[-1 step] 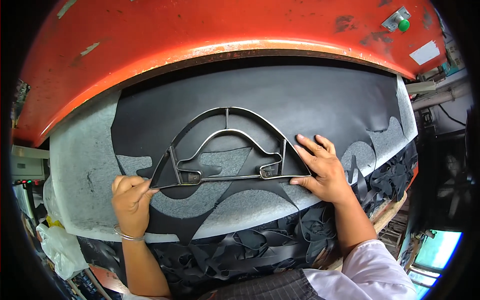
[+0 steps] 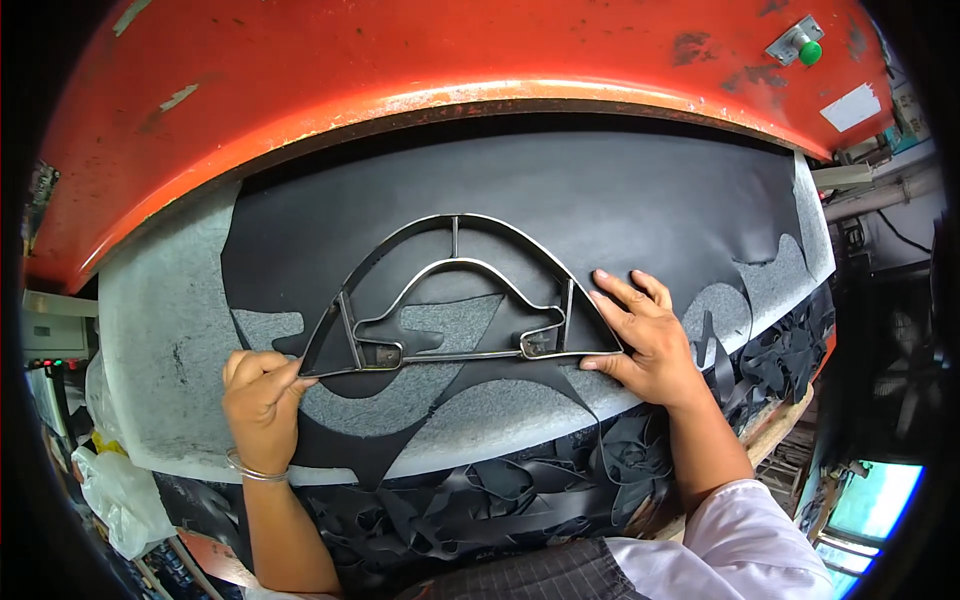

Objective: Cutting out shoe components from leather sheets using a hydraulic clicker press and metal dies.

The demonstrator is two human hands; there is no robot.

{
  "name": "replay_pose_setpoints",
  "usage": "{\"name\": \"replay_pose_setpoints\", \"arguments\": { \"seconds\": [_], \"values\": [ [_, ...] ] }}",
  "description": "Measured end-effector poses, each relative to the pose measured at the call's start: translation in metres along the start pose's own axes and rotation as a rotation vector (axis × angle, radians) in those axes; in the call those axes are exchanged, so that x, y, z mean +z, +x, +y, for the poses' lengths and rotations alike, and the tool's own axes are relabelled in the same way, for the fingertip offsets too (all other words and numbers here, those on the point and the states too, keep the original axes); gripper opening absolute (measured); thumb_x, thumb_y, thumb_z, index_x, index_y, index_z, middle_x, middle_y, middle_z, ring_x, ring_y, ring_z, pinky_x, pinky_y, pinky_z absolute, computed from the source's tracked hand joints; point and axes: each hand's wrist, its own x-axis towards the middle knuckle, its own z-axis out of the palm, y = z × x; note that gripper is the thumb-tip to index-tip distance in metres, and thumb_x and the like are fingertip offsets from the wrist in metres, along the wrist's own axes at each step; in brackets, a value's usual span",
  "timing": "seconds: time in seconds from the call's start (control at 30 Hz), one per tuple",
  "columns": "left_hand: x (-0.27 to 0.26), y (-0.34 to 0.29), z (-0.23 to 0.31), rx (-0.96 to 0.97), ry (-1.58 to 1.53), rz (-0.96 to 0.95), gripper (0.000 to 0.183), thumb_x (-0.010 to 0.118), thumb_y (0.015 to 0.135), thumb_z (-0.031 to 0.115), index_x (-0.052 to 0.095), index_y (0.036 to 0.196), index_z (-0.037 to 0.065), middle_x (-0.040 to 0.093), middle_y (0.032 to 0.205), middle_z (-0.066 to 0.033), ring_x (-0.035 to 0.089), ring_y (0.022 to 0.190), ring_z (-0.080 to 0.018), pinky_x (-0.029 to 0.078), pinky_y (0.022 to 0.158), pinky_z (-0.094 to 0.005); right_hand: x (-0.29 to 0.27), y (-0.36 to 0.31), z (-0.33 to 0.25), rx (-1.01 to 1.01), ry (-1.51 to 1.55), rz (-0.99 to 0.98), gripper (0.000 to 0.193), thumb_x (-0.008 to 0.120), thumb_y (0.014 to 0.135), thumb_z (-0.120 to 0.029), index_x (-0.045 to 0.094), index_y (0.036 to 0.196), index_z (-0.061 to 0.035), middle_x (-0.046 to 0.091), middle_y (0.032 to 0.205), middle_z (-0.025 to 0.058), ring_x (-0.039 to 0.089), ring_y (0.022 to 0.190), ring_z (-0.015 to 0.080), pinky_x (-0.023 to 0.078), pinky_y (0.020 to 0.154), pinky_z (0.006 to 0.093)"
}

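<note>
A curved metal cutting die point(image 2: 455, 224), arched on top with an inner contour and short cross braces, rests on a black leather-like sheet point(image 2: 600, 190). My left hand point(image 2: 262, 400) pinches its lower left corner between thumb and curled fingers. At the opposite corner, my right hand point(image 2: 648, 345) grips the die, thumb at the lower edge and fingers along the outer right side. Cut-out gaps in the sheet's near part show the pale grey cutting board point(image 2: 165, 380) beneath, some of them inside the die's outline.
A large red machine beam point(image 2: 400, 60) spans the far side, with a green button point(image 2: 809, 51) at its right. Black scraps point(image 2: 500, 500) are heaped along the board's near edge. A clear plastic bag point(image 2: 125, 500) hangs at the left.
</note>
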Motion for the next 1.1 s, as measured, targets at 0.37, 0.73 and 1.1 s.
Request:
{"name": "replay_pose_setpoints", "arguments": {
  "seconds": [0.37, 0.73, 1.1],
  "values": [
    [0.003, 0.0, 0.003, -0.047, -0.028, -0.02, 0.019, 0.078, 0.065, 0.006, 0.073, 0.083, 0.004, 0.061, 0.076, -0.0025, 0.052, 0.076, -0.0195, 0.041, 0.071, -0.0321, -0.005, -0.002, 0.003, -0.07, -0.022, 0.019, 0.066, 0.086, 0.06, -0.033, 0.065, 0.116, -0.0043, 0.063, 0.123, 0.0148, 0.06, 0.113, 0.0257, 0.033, 0.105, 0.0524],
    [0.0, -0.019, 0.0, -0.003, -0.031, 0.046, 0.017, 0.078, 0.068, 0.013, 0.074, 0.082, 0.006, 0.067, 0.082, -0.0028, 0.057, 0.082, -0.0227, 0.041, 0.077, -0.0355, -0.007, -0.017, -0.008, -0.084, -0.024, 0.068, 0.065, 0.079, 0.07, -0.038, 0.061, 0.123, -0.0054, 0.062, 0.123, 0.0172, 0.057, 0.117, 0.0296, 0.033, 0.108, 0.0494],
    [-0.067, -0.012, 0.167, 0.346, -0.153, 0.463, 0.01, 0.073, 0.079, 0.011, 0.071, 0.085, 0.003, 0.063, 0.077, -0.0094, 0.058, 0.069, -0.0256, 0.047, 0.065, -0.0357, -0.193, -0.013, -0.026, 0.056, 0.35, 1.504, 0.05, 0.038, 0.104, -0.033, 0.043, 0.139, 0.0017, 0.047, 0.139, 0.017, 0.048, 0.12, 0.0241, 0.036, 0.103, 0.0347]
  ]
}}
